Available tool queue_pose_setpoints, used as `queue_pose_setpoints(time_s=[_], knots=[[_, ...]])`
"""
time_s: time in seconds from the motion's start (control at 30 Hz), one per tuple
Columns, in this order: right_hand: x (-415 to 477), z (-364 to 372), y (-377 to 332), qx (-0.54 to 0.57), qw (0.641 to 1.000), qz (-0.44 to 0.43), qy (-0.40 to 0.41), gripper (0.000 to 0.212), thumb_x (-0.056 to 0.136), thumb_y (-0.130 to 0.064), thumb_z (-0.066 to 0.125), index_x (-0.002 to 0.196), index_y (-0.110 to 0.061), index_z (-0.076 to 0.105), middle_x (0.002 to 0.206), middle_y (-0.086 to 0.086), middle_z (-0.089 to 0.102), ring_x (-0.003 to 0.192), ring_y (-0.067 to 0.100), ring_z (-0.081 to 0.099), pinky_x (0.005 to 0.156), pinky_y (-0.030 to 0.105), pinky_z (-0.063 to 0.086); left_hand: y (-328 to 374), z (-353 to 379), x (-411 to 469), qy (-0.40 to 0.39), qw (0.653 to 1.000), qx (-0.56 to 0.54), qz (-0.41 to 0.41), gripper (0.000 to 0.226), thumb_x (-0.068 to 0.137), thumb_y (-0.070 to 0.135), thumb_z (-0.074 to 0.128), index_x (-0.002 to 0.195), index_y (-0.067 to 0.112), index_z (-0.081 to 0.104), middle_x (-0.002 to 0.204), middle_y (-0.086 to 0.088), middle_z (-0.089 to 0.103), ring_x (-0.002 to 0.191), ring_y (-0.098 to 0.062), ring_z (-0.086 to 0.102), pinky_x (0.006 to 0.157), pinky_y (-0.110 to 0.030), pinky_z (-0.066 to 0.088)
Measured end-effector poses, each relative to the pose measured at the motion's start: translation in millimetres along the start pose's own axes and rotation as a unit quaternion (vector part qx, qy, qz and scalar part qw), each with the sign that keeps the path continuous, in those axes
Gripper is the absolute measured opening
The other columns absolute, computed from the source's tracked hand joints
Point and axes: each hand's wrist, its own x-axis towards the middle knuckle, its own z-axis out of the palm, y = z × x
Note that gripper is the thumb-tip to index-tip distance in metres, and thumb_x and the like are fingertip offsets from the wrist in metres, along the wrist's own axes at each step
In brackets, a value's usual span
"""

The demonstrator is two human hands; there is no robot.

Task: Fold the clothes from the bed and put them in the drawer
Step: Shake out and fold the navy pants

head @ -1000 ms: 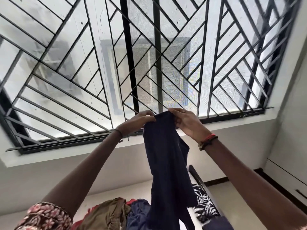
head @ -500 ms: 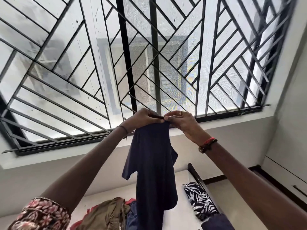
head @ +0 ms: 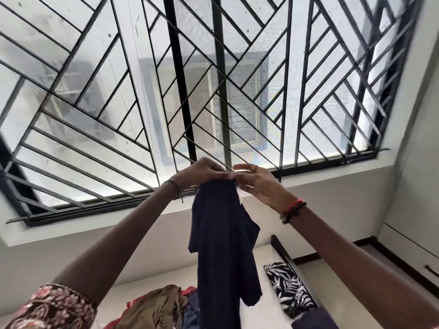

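A dark navy garment (head: 223,245) hangs lengthwise from my raised hands in front of the window. My left hand (head: 200,173) grips its top edge with curled fingers. My right hand (head: 255,182) pinches the same top edge from the right with thumb and fingertip, its other fingers spread out. Below, on the white bed (head: 266,314), lies a pile of clothes (head: 164,309) in olive, red and blue. A black-and-white leaf-print piece (head: 288,289) lies at the bed's right edge. No drawer can be picked out with certainty.
A large window with a black diagonal metal grille (head: 213,91) fills the upper view, above a white sill (head: 308,179). A dark bed frame edge (head: 282,252) runs along the right. White cabinet fronts with a dark handle (head: 431,270) stand at the far right.
The garment has swung and turned under my hands, showing a different side. My hands have come closer together at its top edge, and my right hand's fingers have spread out.
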Motion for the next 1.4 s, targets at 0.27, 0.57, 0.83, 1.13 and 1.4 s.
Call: queue_pose_setpoints(time_s=[0.27, 0.57, 0.83, 1.13, 1.4], knots=[[-0.9, -22.5, 54.1, -0.257, 0.963, -0.080, 0.032, 0.016, 0.093, -0.025, 0.057, 0.079, -0.016, 0.056, 0.072, -0.002, 0.062, 0.064, 0.006, 0.058, 0.062, 0.022, 0.046, -7.3, -1.5, 8.5, 0.087, 0.995, 0.014, 0.045, 0.012, 0.081, 0.011, 0.072, 0.090, 0.004, 0.075, 0.068, 0.010, 0.066, 0.062, 0.009, 0.053, 0.066, -0.013, 0.040], [-15.1, -97.1, 93.0, -0.521, 0.848, -0.100, 0.006, 0.045, 0.080, -0.054, 0.065, 0.061, -0.013, 0.067, 0.082, -0.013, 0.053, 0.077, -0.004, 0.049, 0.076, 0.019, 0.038, -29.0, -17.3, 12.8, 0.192, 0.976, 0.104, 0.017, 0.001, 0.080, 0.033, 0.072, 0.080, 0.034, 0.073, 0.074, 0.015, 0.066, 0.075, -0.017, 0.065, 0.074, -0.036, 0.050], [-13.6, -127.2, 29.1, -0.450, 0.891, -0.066, -0.010, 0.015, 0.082, -0.001, 0.069, 0.074, -0.013, 0.067, 0.088, 0.003, 0.068, 0.075, -0.009, 0.060, 0.078, 0.015, 0.043, -55.9, -24.3, 3.0, 0.220, 0.972, 0.088, 0.005, 0.006, 0.082, 0.026, 0.071, 0.087, 0.024, 0.074, 0.082, 0.014, 0.066, 0.077, -0.004, 0.057, 0.072, -0.017, 0.042], [-18.0, -105.8, -39.6, -0.380, 0.915, -0.099, -0.093, 0.032, 0.078, 0.000, 0.072, 0.106, -0.015, 0.071, 0.091, -0.010, 0.069, 0.090, 0.000, 0.062, 0.085, 0.011, 0.044, -65.4, -39.0, 1.6, 0.302, 0.947, 0.096, 0.055, 0.011, 0.083, 0.019, 0.071, 0.092, 0.017, 0.075, 0.090, 0.009, 0.062, 0.092, -0.014, 0.060, 0.087, -0.028, 0.043], [-5.7, -96.4, -74.8, -0.303, 0.949, -0.055, -0.068, 0.012, 0.075, -0.005, 0.075, 0.080, -0.010, 0.065, 0.075, -0.003, 0.064, 0.075, 0.010, 0.060, 0.074, 0.026, 0.048, -49.8, -49.5, -2.4, 0.270, 0.961, 0.029, 0.051, 0.013, 0.085, 0.014, 0.068, 0.091, 0.026, 0.071, 0.074, 0.035, 0.066, 0.080, 0.017, 0.059, 0.081, -0.007, 0.044]])
